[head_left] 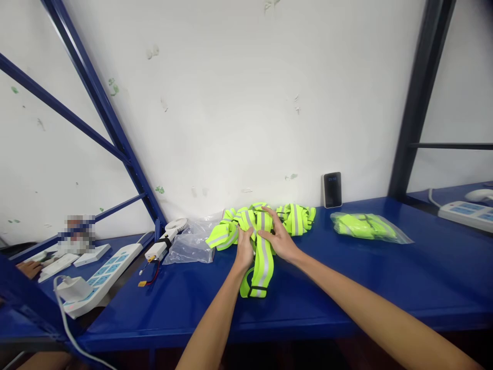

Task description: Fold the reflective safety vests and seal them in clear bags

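While the near end of a yellow-green reflective strap [264,267] hangs loose over the blue counter [308,306], its upper part is bunched at both hands, so the gathering looks partial. The left hand [245,251] has a narrow grip on it; the right hand [284,243] lays thumb and fingers against it, but I cannot tell how firmly that grip closes. Beside them, a clear plastic bag [190,247] looks unfilled, whereas another bag [364,227] already contains similar material. Just beyond, more straps [296,220] lie unbagged in a loose heap.
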A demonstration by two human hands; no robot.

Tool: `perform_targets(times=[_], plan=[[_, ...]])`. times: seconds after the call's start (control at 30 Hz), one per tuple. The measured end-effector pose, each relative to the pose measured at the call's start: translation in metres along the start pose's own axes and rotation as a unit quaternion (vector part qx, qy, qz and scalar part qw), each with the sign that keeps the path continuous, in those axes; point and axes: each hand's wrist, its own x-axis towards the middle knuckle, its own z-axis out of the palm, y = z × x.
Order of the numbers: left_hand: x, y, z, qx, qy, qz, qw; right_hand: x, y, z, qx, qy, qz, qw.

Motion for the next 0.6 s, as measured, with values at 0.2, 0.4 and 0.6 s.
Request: perform_targets(times=[0.2, 0.4, 0.6], plan=[[-0.002, -0.005, -0.004, 0.015, 0.027, 0.026, 0.999, 0.002, -0.004, -0.011, -0.057, -0.087, -0.012, 0.994], [0.006, -0.005, -0.013, 0.049, 0.029, 0.006, 0.998, 0.008, -0.005, -0.03, -0.169, -0.224, -0.04, 0.959], [0.0, 0.003, -0.008, 0.015, -0.018, 0.014, 1.0, 0.008, 0.0, -0.023, -0.253, -0.143, -0.07, 0.954]])
